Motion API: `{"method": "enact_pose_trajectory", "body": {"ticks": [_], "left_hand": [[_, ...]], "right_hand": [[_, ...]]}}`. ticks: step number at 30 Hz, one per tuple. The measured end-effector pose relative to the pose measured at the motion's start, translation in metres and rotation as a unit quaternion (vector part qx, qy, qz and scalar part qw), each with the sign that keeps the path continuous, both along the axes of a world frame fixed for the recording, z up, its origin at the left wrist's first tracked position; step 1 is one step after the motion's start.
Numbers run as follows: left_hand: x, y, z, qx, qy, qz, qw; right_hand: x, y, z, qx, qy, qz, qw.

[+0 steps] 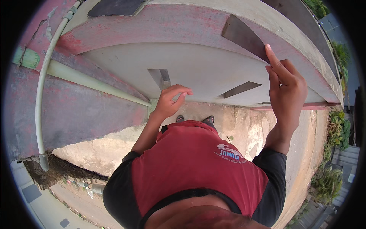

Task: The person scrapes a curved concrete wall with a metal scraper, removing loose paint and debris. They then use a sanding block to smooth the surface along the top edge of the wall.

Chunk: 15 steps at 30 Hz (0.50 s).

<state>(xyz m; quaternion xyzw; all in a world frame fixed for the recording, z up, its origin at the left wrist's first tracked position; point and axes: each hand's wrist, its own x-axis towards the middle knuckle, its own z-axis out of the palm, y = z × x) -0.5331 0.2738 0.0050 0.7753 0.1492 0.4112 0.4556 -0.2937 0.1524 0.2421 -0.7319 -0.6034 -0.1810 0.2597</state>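
My right hand [287,78] is raised at the right, by a pink-painted wall band [171,25]. Its index finger and thumb meet the end of a thin, dark, rectangular sheet [246,37]; I cannot tell its material. The sheet lies along the band's worn face, slanting up to the left. Nothing shows in my left hand [171,98], which hangs half curled with a gap between thumb and index finger. It is in front of the pale wall panel [188,63], near a slot-like recess [161,77]. Red paint shows in patches on the band.
Another dark sheet [115,7] rests on the ledge at top left. A bent pale pipe [40,97] crosses the left wall, and a straight pipe [97,86] runs along it. Another recess [241,88] is in the panel. My sandalled feet stand on rough concrete [191,110].
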Motion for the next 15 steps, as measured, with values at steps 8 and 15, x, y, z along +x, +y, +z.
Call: {"method": "enact_pose_trajectory", "body": {"ticks": [8,15], "left_hand": [[-0.053,-0.002,0.006,-0.01,0.005,0.1,0.995],[-0.082,-0.02,0.005,-0.048,0.032,0.168,0.984]], "right_hand": [[-0.082,0.115,-0.057,-0.116,-0.075,0.146,0.98],[-0.154,0.161,-0.09,-0.172,-0.059,0.267,0.946]]}}
